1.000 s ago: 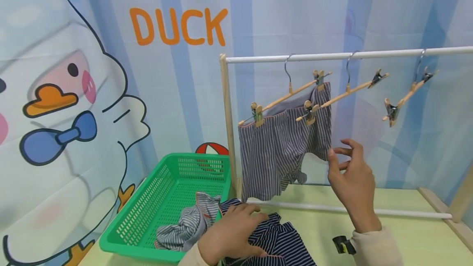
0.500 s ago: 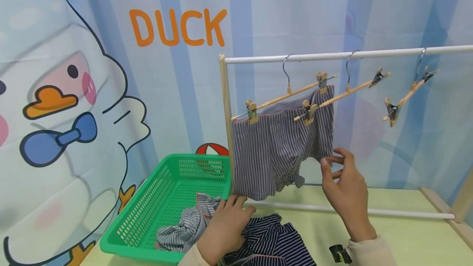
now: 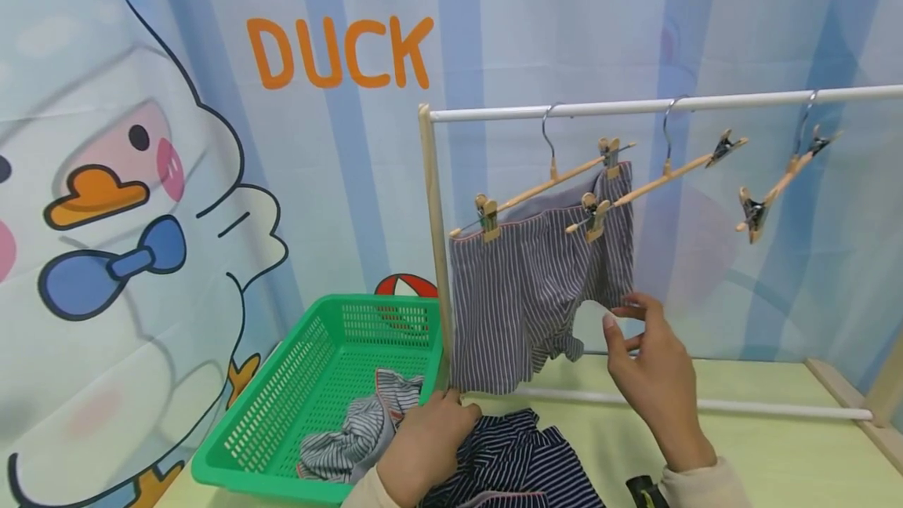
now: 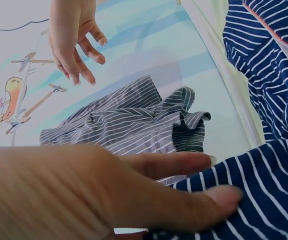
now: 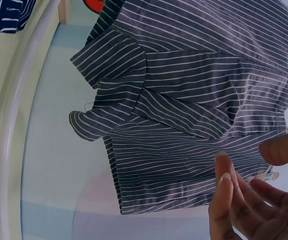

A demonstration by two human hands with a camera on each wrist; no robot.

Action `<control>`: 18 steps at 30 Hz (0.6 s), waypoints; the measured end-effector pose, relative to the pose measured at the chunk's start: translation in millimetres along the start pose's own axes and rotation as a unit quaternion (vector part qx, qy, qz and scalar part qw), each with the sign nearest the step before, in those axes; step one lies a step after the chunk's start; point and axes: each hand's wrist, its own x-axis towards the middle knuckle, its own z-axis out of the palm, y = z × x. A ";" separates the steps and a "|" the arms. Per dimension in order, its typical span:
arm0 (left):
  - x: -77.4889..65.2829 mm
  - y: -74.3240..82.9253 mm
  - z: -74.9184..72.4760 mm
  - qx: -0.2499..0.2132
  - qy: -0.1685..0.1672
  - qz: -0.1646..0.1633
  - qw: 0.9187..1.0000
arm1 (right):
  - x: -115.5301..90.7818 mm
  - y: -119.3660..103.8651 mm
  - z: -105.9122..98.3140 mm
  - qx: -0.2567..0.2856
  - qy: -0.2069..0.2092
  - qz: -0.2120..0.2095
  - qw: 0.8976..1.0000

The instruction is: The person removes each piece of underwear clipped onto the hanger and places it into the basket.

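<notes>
Grey striped shorts hang by two wooden clips from the leftmost hanger, their waistband up. Low at the hem and basket edge, my left hand holds a fold of navy striped shorts between thumb and fingers. The rest of the navy pair lies bunched on the table beside the basket. My right hand is raised at the right leg of the hanging shorts, fingers loosely bent and thumb apart from them. Nothing sits between its fingertips.
A green basket at left holds light grey striped clothing. Two more clip hangers, a middle one and a right one, hang on the white rail. A lower white bar crosses the rack near the table.
My right hand has come down and slightly left along the hanging shorts. The left hand has shifted a little left and its fingers have drawn together. The hanging shorts have swung slightly.
</notes>
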 end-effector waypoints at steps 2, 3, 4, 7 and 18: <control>0.3 -0.2 1.1 0.010 0.012 0.013 1.000 | -0.7 -0.2 0.9 -0.002 -0.007 -0.005 1.000; 0.3 -0.3 1.5 0.011 0.016 0.017 1.000 | -1.0 -0.4 1.7 -0.005 -0.010 -0.008 1.000; 0.3 -0.5 1.7 0.011 0.020 0.021 1.000 | -1.5 -0.6 2.6 -0.008 -0.014 -0.011 1.000; 1.2 -0.6 1.3 0.018 0.026 0.031 0.999 | -3.5 -2.0 6.2 -0.018 -0.033 -0.023 0.999; 7.9 -3.1 0.8 -0.059 0.056 0.072 0.994 | -9.3 -3.0 16.1 -0.058 -0.101 -0.038 0.993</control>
